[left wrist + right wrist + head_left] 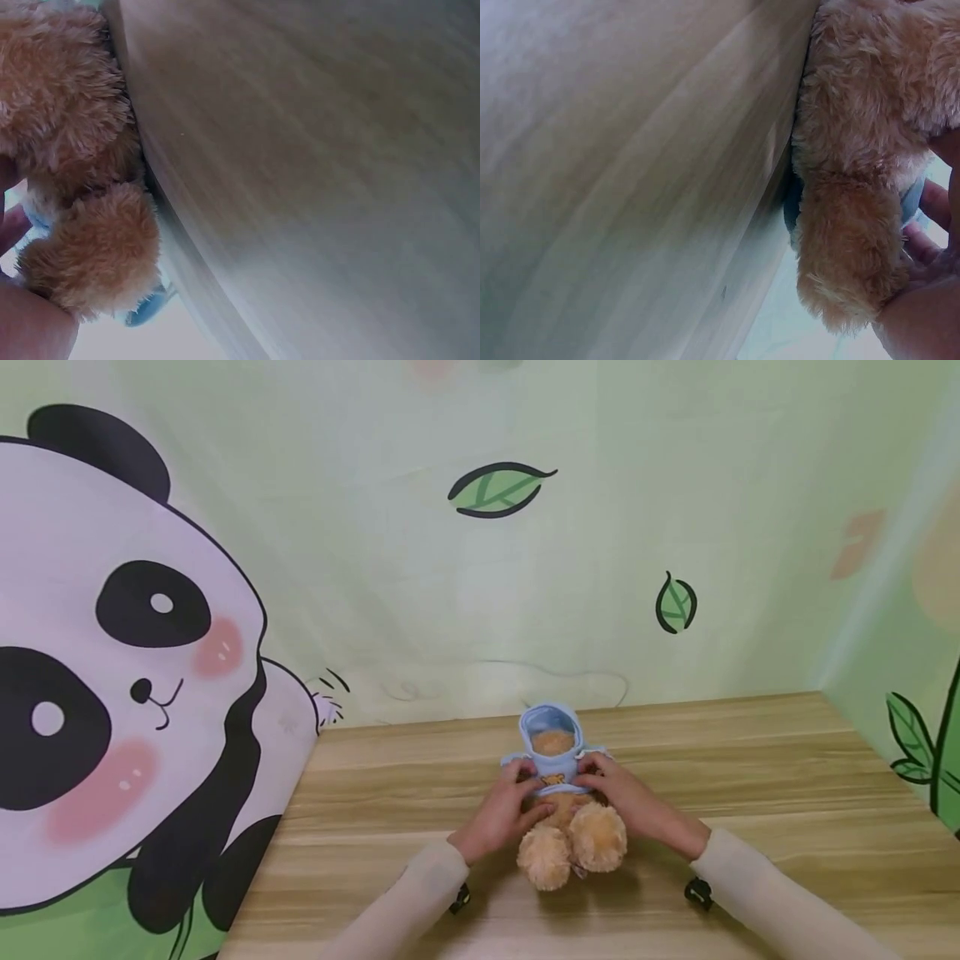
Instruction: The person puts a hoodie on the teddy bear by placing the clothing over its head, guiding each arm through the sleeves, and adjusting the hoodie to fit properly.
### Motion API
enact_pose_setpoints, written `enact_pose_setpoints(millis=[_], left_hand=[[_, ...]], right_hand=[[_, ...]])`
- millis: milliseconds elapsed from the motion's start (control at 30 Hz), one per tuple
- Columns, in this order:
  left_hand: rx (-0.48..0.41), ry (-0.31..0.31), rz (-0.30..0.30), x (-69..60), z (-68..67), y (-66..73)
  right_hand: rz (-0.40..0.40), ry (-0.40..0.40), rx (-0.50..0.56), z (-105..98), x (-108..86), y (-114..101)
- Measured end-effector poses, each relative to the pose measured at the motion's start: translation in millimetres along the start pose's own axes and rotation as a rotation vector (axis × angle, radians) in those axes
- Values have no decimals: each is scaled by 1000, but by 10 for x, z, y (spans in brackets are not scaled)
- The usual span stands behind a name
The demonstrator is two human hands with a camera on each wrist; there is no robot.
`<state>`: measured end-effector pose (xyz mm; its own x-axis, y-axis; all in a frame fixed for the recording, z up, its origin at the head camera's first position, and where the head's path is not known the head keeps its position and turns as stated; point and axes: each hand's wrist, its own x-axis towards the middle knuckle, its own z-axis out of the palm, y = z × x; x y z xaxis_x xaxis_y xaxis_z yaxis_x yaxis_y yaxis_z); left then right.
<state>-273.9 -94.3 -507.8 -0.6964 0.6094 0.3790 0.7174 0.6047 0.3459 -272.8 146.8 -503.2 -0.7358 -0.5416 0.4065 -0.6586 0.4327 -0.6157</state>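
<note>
Nearest the person, just short of the hands, were the two round feet of a stuffed toy, which lay on its back between the hands with its soles toward the wearer. A black device showed under the right wrist, at the cuff of a pale sleeve.

The left hand gripped one side of a light blue hoodie on the toy, its thumb reaching past the hem onto the brown fur. The right hand held the other side, fingers bent over the cloth. Both wrist views showed fingers against blue fabric, beside a furry limb.

Between the fingertips was a small bear print, with the hem just below it. Beyond the hands, the hood gaped open, a patch of brown fur inside; no face could be made out.

The step in hand seemed to be working the hoodie over the toy's body, though whether on or off could not be told. The next move probably called for an even pull on both sides, without twisting the cloth.

Farther off, the wooden table met a pale green wall, with a painted panda to the left of the hands.
</note>
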Motion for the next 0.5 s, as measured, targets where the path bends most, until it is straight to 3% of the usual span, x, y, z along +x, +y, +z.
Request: enact_pose_setpoints(millis=[33, 100, 133, 333, 500], left_hand=[[2, 1, -5, -2, 2, 0], [9, 3, -19, -2, 7, 3], [11, 5, -26, -3, 10, 6], [4, 12, -52, -19, 25, 41], [36, -17, -29, -10, 18, 57]], right_hand=[[-15, 2, -32, -2, -2, -2], [-154, 27, -262, -12, -18, 2], [-168, 20, -309, -19, -24, 0], [-66, -56, -321, -54, -55, 5], [-140, -52, -370, -54, -52, 35]])
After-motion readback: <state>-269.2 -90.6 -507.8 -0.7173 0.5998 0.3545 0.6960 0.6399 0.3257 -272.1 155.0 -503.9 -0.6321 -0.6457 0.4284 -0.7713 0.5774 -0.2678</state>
